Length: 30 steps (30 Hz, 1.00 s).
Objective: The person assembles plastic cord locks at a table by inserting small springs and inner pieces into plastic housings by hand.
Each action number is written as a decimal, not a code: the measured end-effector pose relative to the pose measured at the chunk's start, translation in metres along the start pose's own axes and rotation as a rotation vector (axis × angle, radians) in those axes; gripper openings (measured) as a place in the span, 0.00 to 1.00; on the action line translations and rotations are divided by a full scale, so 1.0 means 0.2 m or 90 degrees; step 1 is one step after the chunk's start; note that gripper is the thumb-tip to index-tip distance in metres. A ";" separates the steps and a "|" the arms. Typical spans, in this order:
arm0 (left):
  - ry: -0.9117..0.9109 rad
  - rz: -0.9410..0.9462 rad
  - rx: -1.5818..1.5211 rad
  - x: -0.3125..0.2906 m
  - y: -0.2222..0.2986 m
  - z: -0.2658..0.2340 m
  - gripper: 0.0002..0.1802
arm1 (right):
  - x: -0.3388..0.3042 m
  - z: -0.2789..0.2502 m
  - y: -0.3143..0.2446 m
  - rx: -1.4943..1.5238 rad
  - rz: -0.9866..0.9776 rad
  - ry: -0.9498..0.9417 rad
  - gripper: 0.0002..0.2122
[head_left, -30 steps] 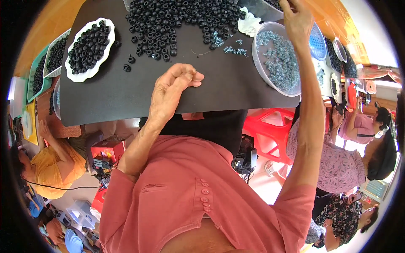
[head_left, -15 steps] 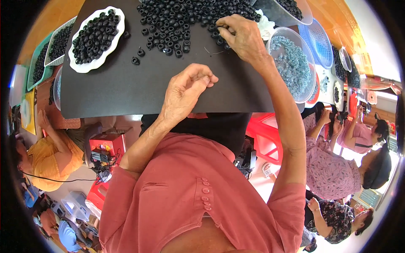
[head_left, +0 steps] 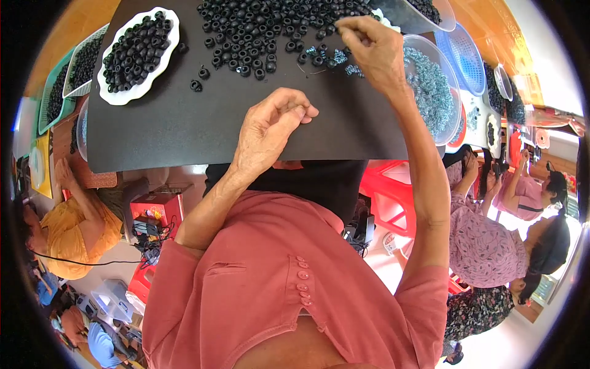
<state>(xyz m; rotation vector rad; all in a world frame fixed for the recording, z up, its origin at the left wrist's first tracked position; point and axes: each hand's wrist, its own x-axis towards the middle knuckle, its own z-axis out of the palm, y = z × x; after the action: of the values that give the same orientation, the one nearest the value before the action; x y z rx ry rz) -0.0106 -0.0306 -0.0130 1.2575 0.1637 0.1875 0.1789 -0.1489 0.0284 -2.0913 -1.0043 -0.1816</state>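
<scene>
My left hand (head_left: pixel 270 126) is held above the dark table (head_left: pixel 153 138) near its front edge. Its thumb and fingers are pinched together, and whatever lies between them is too small to make out. At the right side of a heap of round black beads with holes (head_left: pixel 264 27), my right hand (head_left: pixel 376 52) has its fingers curled in, their tips over the beads. What it grips, if anything, cannot be seen. Small shiny light-blue pieces (head_left: pixel 339 56) lie just left of its palm, among a few beads. Two loose beads (head_left: pixel 200 79) sit left of the heap.
A scalloped white dish (head_left: pixel 114 95) of black beads stands at the left. To the right is a clear tub (head_left: pixel 448 74) of light-blue pieces, with a blue basket (head_left: pixel 458 52) beyond. A red stool (head_left: pixel 387 197) stands below the table. Other people sit on both sides.
My right hand has shifted right, uncovering light-blue pieces beside the bead heap where it was. My left hand has stayed nearly in place, still pinched.
</scene>
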 end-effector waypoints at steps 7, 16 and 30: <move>-0.002 -0.017 0.033 0.00 0.00 0.00 0.07 | 0.06 0.15 0.00 0.016 -0.132 -0.075 0.07; 0.005 -0.014 0.017 0.01 -0.03 0.00 0.08 | 0.18 0.29 -0.06 -0.271 -0.141 -0.193 0.11; 0.103 0.037 -0.377 0.05 -0.06 -0.05 0.14 | -0.32 0.26 -0.29 0.460 0.190 -0.071 0.06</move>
<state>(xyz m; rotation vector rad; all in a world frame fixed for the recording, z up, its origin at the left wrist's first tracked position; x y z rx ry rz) -0.0026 -0.0219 -0.0280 0.6571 0.1926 0.3596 0.0842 -0.1296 0.0005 -1.5564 -0.6659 0.3993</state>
